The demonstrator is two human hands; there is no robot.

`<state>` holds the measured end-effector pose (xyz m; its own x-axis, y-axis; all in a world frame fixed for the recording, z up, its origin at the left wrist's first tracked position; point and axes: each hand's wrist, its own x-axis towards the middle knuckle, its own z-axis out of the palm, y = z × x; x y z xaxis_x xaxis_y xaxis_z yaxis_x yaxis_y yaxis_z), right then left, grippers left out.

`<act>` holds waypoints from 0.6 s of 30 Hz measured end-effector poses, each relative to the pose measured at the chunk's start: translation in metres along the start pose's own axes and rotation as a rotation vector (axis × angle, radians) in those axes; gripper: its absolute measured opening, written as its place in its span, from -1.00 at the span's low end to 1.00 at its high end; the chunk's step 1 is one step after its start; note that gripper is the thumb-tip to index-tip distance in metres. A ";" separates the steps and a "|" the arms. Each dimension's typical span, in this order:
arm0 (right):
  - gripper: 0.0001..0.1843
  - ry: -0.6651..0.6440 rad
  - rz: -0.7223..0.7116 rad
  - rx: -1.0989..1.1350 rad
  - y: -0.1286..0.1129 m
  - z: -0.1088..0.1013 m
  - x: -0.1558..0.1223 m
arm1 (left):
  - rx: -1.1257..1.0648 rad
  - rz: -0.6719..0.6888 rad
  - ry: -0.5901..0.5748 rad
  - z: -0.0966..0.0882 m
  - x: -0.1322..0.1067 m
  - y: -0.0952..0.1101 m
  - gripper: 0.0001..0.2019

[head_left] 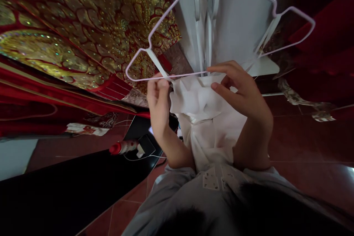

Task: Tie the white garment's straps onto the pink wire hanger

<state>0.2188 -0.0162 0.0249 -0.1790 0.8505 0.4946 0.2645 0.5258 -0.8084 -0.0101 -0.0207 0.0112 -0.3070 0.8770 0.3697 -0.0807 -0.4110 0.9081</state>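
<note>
A pale pink hanger (pixel 177 6) carries a white garment (pixel 204 99) by its straps, one looped at each shoulder notch. My left hand (pixel 159 99) is closed, pinching the garment's upper left edge where the strap meets it, just under the hanger's bottom bar. My right hand (pixel 239 84) has its thumb and index finger apart. Its index fingertip reaches the bottom bar near the middle, and the thumb lies over the ruffled top edge. The remaining right fingers are curled and partly hidden. Below, the cloth hangs in folds between my forearms.
Red clothes with gold sequins (pixel 83 18) hang on the left, and dark red fabric (pixel 326 51) on the right. Behind the hanger is a pale surface with metal bars (pixel 208 18). A black table (pixel 83 188) at lower left bears a red-capped bottle (pixel 118 148) and a cable.
</note>
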 end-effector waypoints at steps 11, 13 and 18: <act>-0.73 0.040 0.053 -0.014 0.002 -0.005 0.002 | -0.311 -0.014 -0.021 0.005 -0.004 0.064 -0.66; -0.74 0.035 0.054 -0.007 0.002 -0.005 0.002 | -0.304 -0.005 0.086 -0.009 0.003 0.060 -0.46; -0.71 0.021 0.051 0.057 0.003 -0.005 0.002 | -0.110 0.150 0.241 -0.054 0.014 0.021 -0.50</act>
<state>0.2242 -0.0127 0.0247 -0.1465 0.8766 0.4583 0.2182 0.4805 -0.8494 -0.0669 -0.0306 0.0243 -0.5380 0.7259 0.4285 -0.1155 -0.5671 0.8155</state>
